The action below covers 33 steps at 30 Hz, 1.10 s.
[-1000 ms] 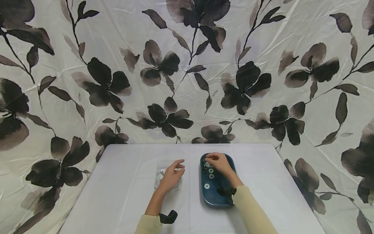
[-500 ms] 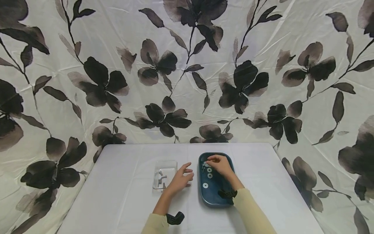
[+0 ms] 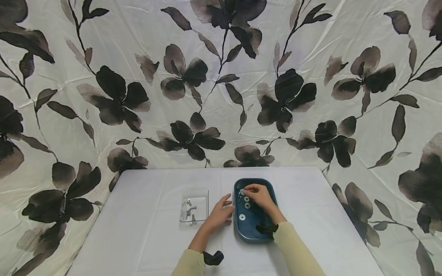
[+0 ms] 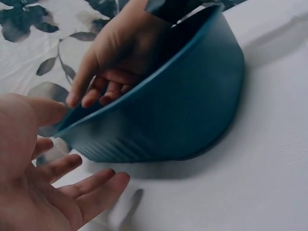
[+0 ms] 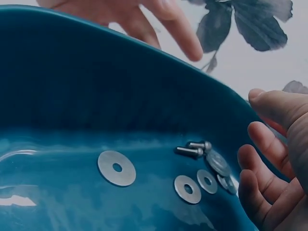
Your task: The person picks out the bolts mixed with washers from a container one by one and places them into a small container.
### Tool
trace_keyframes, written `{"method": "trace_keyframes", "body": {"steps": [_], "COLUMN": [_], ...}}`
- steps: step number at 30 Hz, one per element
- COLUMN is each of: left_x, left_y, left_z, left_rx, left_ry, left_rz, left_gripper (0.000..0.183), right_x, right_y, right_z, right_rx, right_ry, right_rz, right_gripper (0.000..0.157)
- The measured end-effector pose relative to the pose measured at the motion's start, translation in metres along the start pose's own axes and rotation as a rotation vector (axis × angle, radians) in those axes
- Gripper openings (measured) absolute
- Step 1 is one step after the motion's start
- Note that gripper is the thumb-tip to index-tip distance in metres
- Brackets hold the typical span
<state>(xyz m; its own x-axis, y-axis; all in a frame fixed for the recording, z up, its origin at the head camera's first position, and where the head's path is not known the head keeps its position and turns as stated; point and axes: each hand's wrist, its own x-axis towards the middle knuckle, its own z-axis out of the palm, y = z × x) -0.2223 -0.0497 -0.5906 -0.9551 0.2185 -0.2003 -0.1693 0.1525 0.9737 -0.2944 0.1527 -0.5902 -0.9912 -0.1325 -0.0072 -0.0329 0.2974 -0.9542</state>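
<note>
A blue tray (image 3: 255, 234) holds several flat metal washers (image 5: 117, 168) and a couple of small bolts (image 5: 188, 151) grouped at its far left part. My right hand (image 3: 260, 195) hovers inside the tray above that group, fingers loosely bent. In the right wrist view its thumb and fingers stand apart, and no item shows between them. Just outside the tray's left wall is my left hand (image 3: 218, 215), its fingers spread and relaxed; the left wrist view shows a bare palm beside the tray wall. Whether its fingertips touch the wall, I cannot tell.
A clear plastic box (image 3: 195, 193) with several bolts (image 3: 188, 212) stands left of the tray on the white table (image 3: 145, 230). One bolt lies by its front edge. Behind the table hangs a floral cloth (image 3: 221, 96).
My left hand has moved right, from over the clear box to the tray's left side, uncovering the bolts. My right hand stays above the washers with little movement.
</note>
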Motion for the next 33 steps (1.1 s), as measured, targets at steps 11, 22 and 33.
{"method": "trace_keyframes", "body": {"steps": [11, 22, 33], "left_x": [0.0, -0.002, -0.005], "left_y": [-0.005, -0.011, -0.01], "left_z": [0.01, 0.013, 0.01], "left_rx": [0.008, 0.003, -0.101], "left_ry": [-0.025, -0.027, -0.064], "left_rz": [0.012, -0.002, -0.01], "left_gripper": [0.065, 0.065, 0.067], "right_x": [0.003, 0.007, 0.01], "right_y": [0.002, 0.008, 0.007], "right_z": [0.005, 0.018, 0.027], "right_rx": [-0.026, -0.072, -0.167], "right_ry": [-0.016, -0.008, 0.017], "right_rz": [-0.002, 0.073, 0.115], "right_gripper": [0.019, 0.015, 0.017]}}
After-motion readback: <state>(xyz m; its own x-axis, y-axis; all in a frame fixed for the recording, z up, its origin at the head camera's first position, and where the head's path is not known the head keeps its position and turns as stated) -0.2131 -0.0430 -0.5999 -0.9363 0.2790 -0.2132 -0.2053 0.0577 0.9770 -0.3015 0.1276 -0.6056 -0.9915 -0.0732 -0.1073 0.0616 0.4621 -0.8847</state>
